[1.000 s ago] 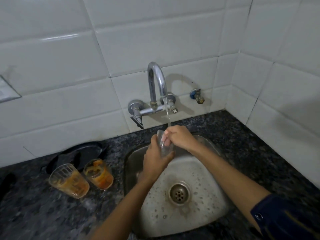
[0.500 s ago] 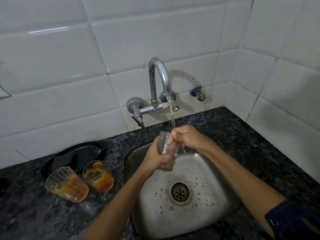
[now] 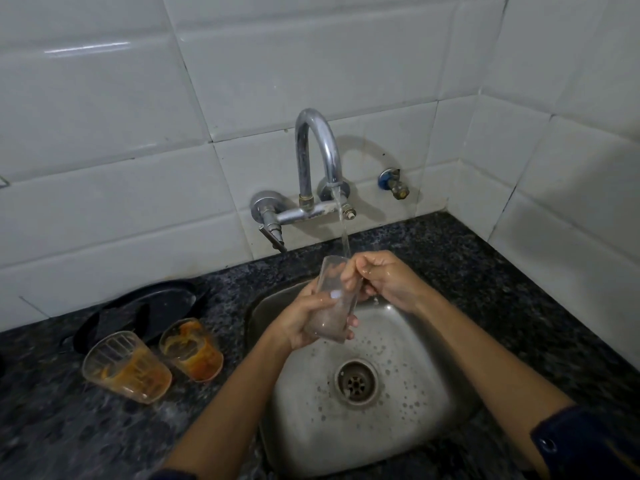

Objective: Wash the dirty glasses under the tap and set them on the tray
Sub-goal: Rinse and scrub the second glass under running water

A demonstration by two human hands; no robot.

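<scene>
Glass [image 3: 331, 301] held tilted over the sink [image 3: 415, 358], under the tap [image 3: 317, 161] stream; left hand [image 3: 304, 322] wraps its lower body, right hand [image 3: 382, 280] pinches its rim. Two orange-stained glasses [image 3: 126, 367] [image 3: 192, 348] stand on the counter [image 3: 69, 427] beside a dark tray [image 3: 138, 306].

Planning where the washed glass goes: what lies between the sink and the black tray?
In the head view, two dirty glasses stand on the dark counter between the sink and the black tray, close against the tray's near edge.
</scene>
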